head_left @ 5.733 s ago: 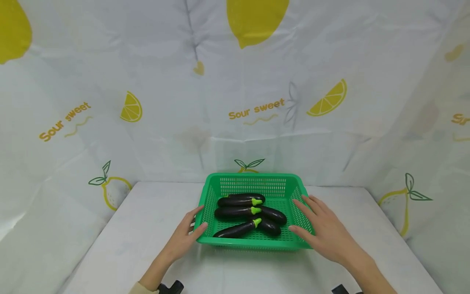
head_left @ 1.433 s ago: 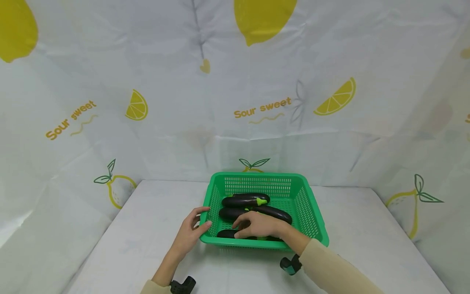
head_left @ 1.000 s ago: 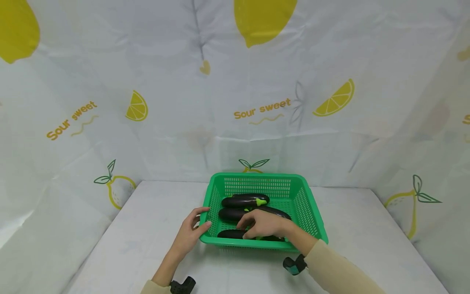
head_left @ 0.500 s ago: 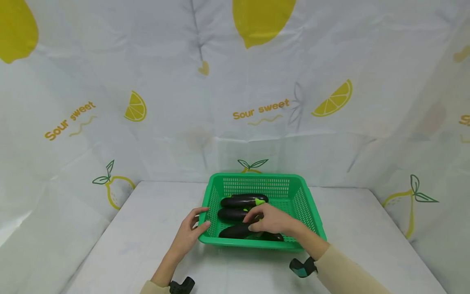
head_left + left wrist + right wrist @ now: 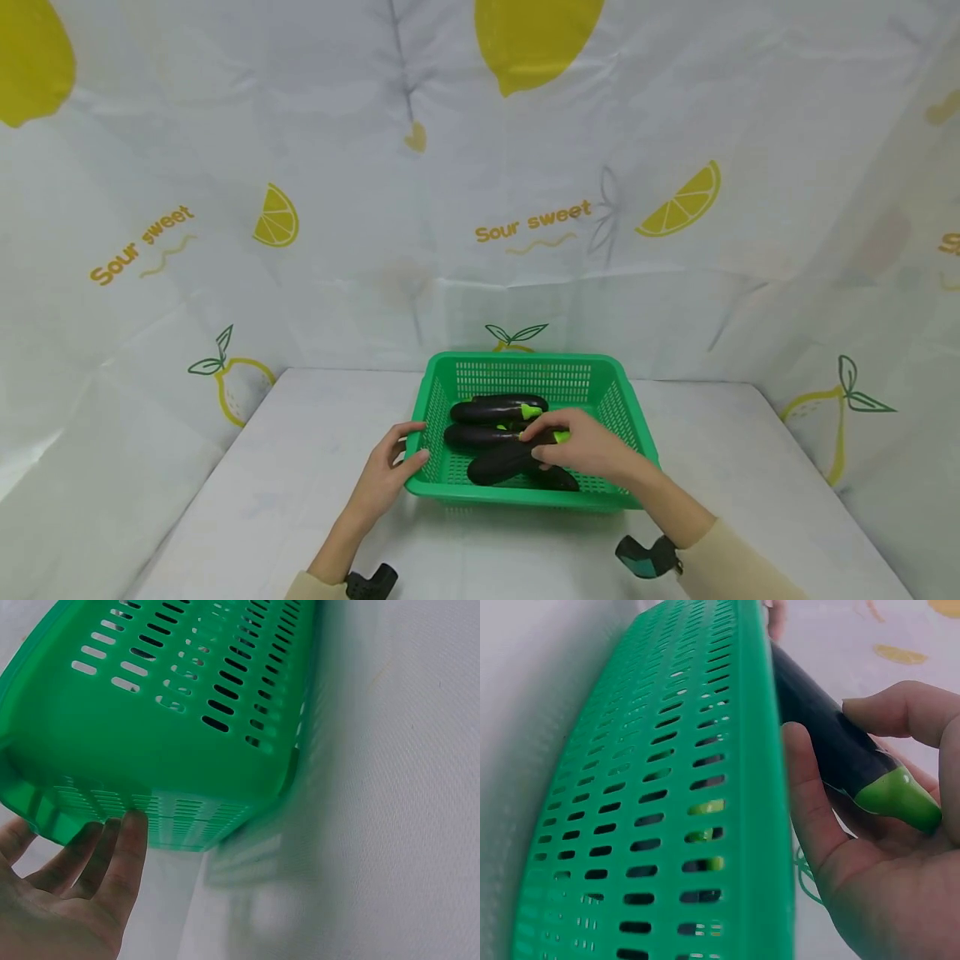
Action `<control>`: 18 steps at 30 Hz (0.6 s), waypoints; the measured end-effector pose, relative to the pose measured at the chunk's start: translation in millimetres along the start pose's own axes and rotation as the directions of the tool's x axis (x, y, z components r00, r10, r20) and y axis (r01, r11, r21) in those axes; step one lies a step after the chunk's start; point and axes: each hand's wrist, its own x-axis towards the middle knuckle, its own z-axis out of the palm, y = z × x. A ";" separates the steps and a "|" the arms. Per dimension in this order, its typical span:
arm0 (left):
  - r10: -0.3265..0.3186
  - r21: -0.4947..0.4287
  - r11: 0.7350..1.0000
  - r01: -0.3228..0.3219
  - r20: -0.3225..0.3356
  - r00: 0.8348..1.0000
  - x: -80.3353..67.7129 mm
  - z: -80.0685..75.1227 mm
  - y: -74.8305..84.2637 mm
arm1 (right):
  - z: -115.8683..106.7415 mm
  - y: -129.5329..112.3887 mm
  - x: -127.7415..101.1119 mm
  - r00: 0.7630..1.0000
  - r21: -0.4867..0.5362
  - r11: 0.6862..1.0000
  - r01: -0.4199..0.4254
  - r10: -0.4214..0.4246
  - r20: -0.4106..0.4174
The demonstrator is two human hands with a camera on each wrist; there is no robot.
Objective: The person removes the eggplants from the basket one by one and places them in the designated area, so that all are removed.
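My right hand (image 5: 581,446) pinches a dark eggplant (image 5: 495,467) near its green cap, above the front half of a green plastic basket (image 5: 525,496). In the right wrist view, thumb and fingers lie on opposite sides of the eggplant (image 5: 817,720), beside the basket's rim. The eggplant tilts, its blunt end lower and to the left. My left hand (image 5: 384,475) holds the basket's left rim, thumb on top and fingers against the outer wall (image 5: 127,769). Several other eggplants (image 5: 487,412) lie in the basket; one (image 5: 555,478) sits at the front right, partly hidden.
The basket stands on a white-covered table (image 5: 315,433), near its back edge. A white sheet (image 5: 337,300) printed with lemons hangs behind and on both sides. Black wrist cameras (image 5: 371,582) are worn on both wrists.
My right hand has taken an eggplant at the basket's front, lifted it and drawn it up and to the right. The left hand has stayed on the rim.
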 end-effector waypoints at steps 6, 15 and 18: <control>-0.001 0.003 1.000 0.001 0.002 1.000 0.3 0.0 -1.1 | -10.7 -1.9 -14.3 0.998 0.025 0.999 0.030 -0.029 -0.053; -0.007 -0.006 1.000 0.007 0.000 1.000 0.4 -0.1 -0.6 | -31.4 -5.0 -34.3 0.990 0.041 0.999 0.001 0.004 -0.140; -0.010 -0.008 1.000 0.010 0.000 1.000 0.3 -0.1 -0.8 | -38.3 -5.0 -40.6 0.985 0.022 1.000 0.000 0.003 -0.173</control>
